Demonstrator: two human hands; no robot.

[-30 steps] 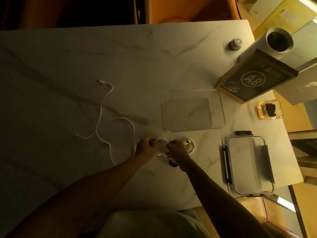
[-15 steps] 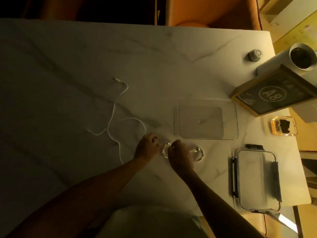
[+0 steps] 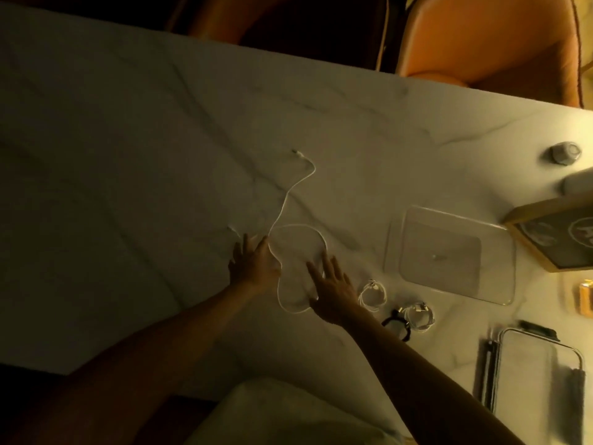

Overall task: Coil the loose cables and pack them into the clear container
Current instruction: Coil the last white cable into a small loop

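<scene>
both open hands (image 3: 255, 263) (image 3: 332, 289) over loose white cable (image 3: 282, 213); coiled cables (image 3: 372, 295) beside

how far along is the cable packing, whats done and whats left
Done: two white coils and a black coil lie bundled on the table. In hand: the left hand and right hand, both open, reach for the loose white cable, not yet coiled. Left: coil it, then pack everything; the clear container looks empty.

We see a smooth, marble-look table (image 3: 160, 130) with grey veins. On the right, the container (image 3: 449, 255) is clear glossy plastic. The far chair (image 3: 487, 43) looks like orange leather. The sign (image 3: 552, 232) has a wooden frame.
</scene>
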